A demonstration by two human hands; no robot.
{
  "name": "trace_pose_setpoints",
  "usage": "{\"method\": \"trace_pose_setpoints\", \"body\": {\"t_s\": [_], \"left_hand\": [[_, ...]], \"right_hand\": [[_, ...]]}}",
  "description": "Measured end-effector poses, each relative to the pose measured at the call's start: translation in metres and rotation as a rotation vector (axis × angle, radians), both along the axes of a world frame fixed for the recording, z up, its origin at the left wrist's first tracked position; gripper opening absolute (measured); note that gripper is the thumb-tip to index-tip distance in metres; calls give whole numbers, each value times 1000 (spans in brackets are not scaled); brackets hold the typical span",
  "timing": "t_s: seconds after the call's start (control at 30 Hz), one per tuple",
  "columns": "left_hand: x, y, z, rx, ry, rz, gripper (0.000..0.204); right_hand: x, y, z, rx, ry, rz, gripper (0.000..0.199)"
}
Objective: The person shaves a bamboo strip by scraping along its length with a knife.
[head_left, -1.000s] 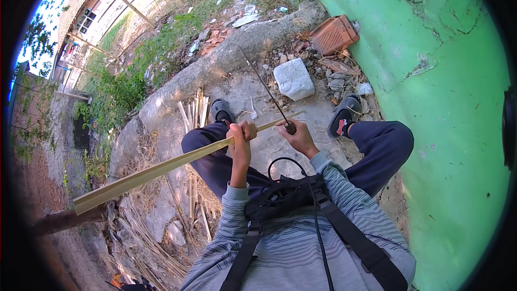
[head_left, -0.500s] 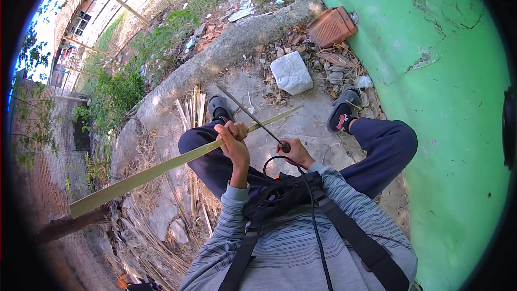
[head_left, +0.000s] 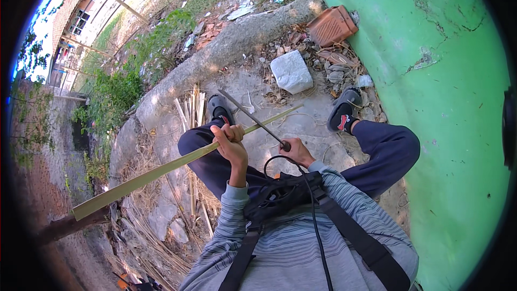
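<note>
I sit on the ground with my knees apart. My left hand (head_left: 230, 143) grips a long pale green bamboo strip (head_left: 156, 170) that runs from the lower left up toward my right foot. My right hand (head_left: 295, 152) holds the handle of a long dark blade (head_left: 249, 116), whose edge lies across the strip near its right end and points up and left.
A pile of split bamboo strips (head_left: 189, 110) lies by my left shoe (head_left: 219, 106). A white stone block (head_left: 291, 71) and a red clay brick (head_left: 332, 25) sit ahead. A green wall (head_left: 452, 129) stands on the right; a concrete curb (head_left: 215, 59) crosses beyond.
My right hand has drawn back toward my body, and the blade now lies lower across the strip. My left hand has slid a little lower along the strip.
</note>
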State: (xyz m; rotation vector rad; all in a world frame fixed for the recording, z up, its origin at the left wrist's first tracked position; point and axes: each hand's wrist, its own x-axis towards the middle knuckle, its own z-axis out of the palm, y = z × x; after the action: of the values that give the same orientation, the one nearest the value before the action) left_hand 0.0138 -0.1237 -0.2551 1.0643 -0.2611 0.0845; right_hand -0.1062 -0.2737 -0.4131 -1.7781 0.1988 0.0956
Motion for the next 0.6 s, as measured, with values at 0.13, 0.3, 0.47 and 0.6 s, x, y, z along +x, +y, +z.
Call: {"method": "trace_pose_setpoints", "body": {"t_s": [0.13,0.3,0.47,0.6], "left_hand": [[0,-5,-1,-24,-11,-2,60],[2,5,-9,8,-15,27,61],[5,1,-7,-26,-9,42,60],[7,0,-6,-53,39,67,60]], "right_hand": [[-6,-15,-45,-123,122,-228,18],[4,-2,-17,-96,-8,-82,19],[9,0,-29,-7,-29,-25,17],[2,-13,-65,-184,126,-213,21]]}}
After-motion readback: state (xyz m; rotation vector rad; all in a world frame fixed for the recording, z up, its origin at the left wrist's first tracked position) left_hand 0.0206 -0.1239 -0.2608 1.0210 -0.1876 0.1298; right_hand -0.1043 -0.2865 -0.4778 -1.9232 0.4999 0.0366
